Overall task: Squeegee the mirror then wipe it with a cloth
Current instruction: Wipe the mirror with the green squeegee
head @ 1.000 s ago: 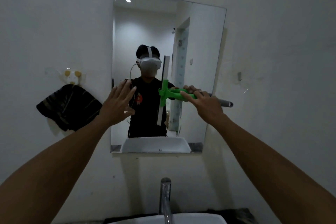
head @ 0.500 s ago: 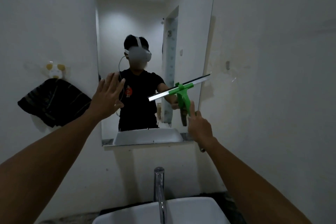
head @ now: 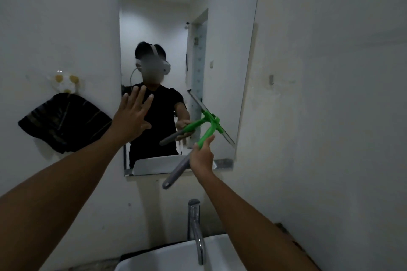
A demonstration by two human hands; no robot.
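Bathroom, dim light, off-white wall [head: 319, 72] w/ scuffs and marks. Nearest: white basin [head: 176, 257] at bottom edge, cut off by frame; only its rear rim shows. Chrome tap [head: 195, 226] stands upright at basin rear, spout curving toward camera. Both forearms enter from bottom corners, elbows out of frame.

Right hand [head: 201, 157] is closed round the squeegee [head: 206, 135] at the join of green shank and grey grip; fingers wrapped, thumb up along the green part. Grey grip end sticks out below the hand, pointing down-left, blurred. Green T-head sits in front of mirror's lower right area; blade runs diagonally, upper-left to lower-right. Blade contact w/ glass: cannot tell; its reflection meets it at the head, so it is at or very near the surface.

Left hand [head: 133, 116] is flat, fingers spread, holding nothing, palm toward the mirror's lower left edge. Touching glass or not: cannot tell.

Mirror [head: 222, 28]: frameless rectangle, on wall above basin; top-left corner just inside frame. Reflection shows person in dark top w/ headset, face blurred, plus doorway and ceiling light. Streaks or water on glass not discernible.

Left of mirror: dark cloth [head: 63, 123] hangs from a wall hook [head: 66, 82], well apart from both hands. Small fitting [head: 271, 79] on wall right of mirror, too small to identify.
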